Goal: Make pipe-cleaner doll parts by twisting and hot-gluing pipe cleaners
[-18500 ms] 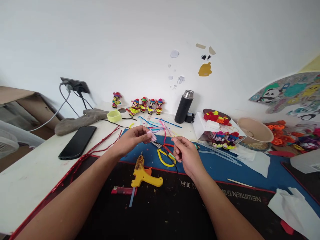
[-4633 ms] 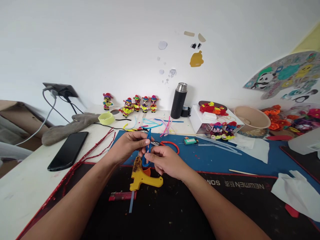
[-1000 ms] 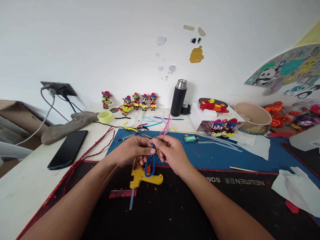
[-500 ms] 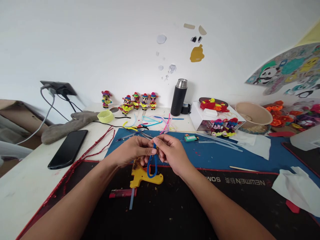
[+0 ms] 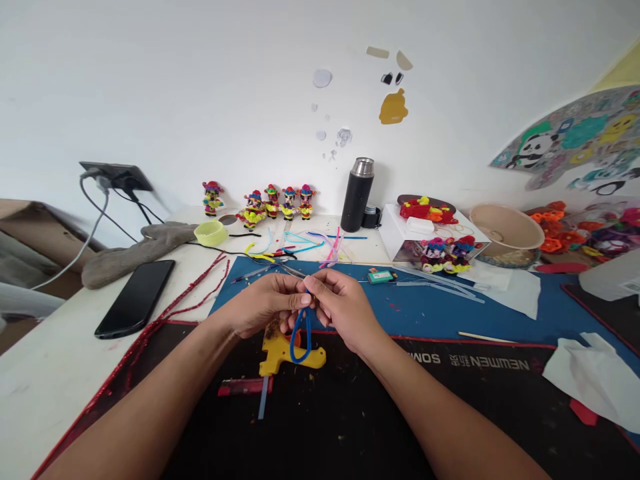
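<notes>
Between both hands hangs a blue pipe cleaner (image 5: 301, 359), bent into a narrow loop that points down. My left hand (image 5: 267, 303) pinches it from the left with thumb and fingers. From the right, my right hand (image 5: 345, 307) pinches its upper end, the thumb near the top of the loop. The fingertips of the two hands meet and hide the upper part of the loop. Below and behind the loop lies a yellow glue gun (image 5: 285, 360) with a clear glue stick (image 5: 263, 399) sticking out of its rear. A red utility knife (image 5: 240, 387) lies beside it.
Red twisted stems (image 5: 183, 293) and a black phone (image 5: 135, 300) lie at left. Several pipe-cleaner dolls (image 5: 255, 210) and a black thermos (image 5: 358, 197) stand at the back. Glue sticks (image 5: 440, 287) rest on the blue mat at right, beyond a white tissue (image 5: 595, 377).
The blue loop has swung slightly left and hangs a little lower, and the fingertips have shifted slightly around it. Both hands stay in nearly the same place.
</notes>
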A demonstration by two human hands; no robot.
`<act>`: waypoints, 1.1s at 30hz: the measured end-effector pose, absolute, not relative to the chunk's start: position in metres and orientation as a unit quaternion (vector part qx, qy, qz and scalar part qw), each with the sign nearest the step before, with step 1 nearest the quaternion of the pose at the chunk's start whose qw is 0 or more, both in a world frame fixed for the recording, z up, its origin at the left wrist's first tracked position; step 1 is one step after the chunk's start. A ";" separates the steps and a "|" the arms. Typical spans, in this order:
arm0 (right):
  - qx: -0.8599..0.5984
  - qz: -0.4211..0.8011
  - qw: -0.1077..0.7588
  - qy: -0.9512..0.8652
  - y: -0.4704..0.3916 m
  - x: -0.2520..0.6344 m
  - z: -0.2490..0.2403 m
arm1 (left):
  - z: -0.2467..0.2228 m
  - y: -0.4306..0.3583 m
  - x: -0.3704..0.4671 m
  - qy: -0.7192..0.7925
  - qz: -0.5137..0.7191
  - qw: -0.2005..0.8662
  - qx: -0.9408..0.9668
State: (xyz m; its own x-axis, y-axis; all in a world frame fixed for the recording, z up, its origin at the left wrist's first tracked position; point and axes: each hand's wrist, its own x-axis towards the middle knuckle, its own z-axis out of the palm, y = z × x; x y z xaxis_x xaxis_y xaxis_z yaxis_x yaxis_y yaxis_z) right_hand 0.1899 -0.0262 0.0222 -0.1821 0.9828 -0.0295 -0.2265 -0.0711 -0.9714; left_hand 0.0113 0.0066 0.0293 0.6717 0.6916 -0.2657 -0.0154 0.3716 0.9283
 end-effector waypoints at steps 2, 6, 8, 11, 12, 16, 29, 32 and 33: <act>-0.402 0.611 0.498 -0.465 -0.027 0.190 0.023 | 0.030 0.006 0.013 0.333 0.242 0.749 0.519; -0.397 0.618 0.499 -0.460 -0.028 0.190 0.023 | 0.033 0.005 0.015 0.356 0.277 0.716 0.533; -0.397 0.623 0.497 -0.455 -0.028 0.190 0.024 | 0.034 0.005 0.015 0.366 0.289 0.706 0.533; -0.399 0.623 0.501 -0.449 -0.027 0.191 0.023 | 0.035 0.006 0.012 0.376 0.334 0.699 0.508; -0.400 0.621 0.501 -0.451 -0.026 0.191 0.023 | 0.035 0.006 0.011 0.378 0.358 0.693 0.499; -0.405 0.607 0.488 -0.480 -0.026 0.191 0.020 | 0.037 0.008 0.009 0.390 0.448 0.622 0.510; -0.519 0.331 0.363 -0.700 -0.037 0.188 0.017 | 0.040 0.006 0.013 0.416 0.540 0.497 0.537; -0.536 0.296 0.340 -0.714 -0.036 0.188 0.017 | 0.040 0.007 0.013 0.418 0.546 0.496 0.531; -0.537 0.292 0.340 -0.715 -0.036 0.188 0.017 | 0.039 0.007 0.013 0.418 0.546 0.496 0.531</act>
